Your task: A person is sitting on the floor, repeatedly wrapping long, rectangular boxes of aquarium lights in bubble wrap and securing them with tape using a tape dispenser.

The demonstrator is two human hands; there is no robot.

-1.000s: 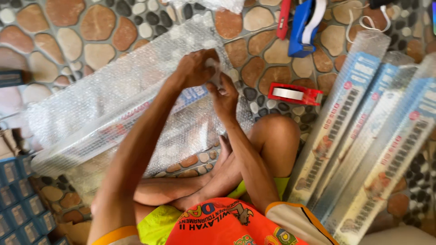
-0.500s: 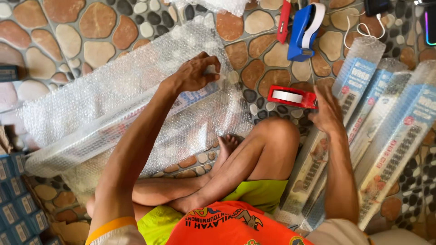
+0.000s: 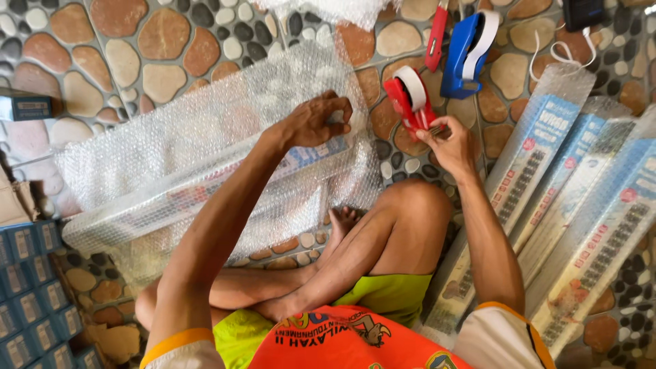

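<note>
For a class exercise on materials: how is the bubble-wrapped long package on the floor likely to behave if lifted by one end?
The bubble-wrapped package is long and thin, so it would probably sag or swing when raised at one end. Its loose wrap, pinned only by the left hand, looks likely to unfold or slip, since the red tape dispenser is in the right hand. It seems light.

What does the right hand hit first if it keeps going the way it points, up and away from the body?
The right hand already grips the red tape dispenser. Straight beyond lies the blue tape dispenser on the pebble floor, probably first, though depth is unclear.
</note>
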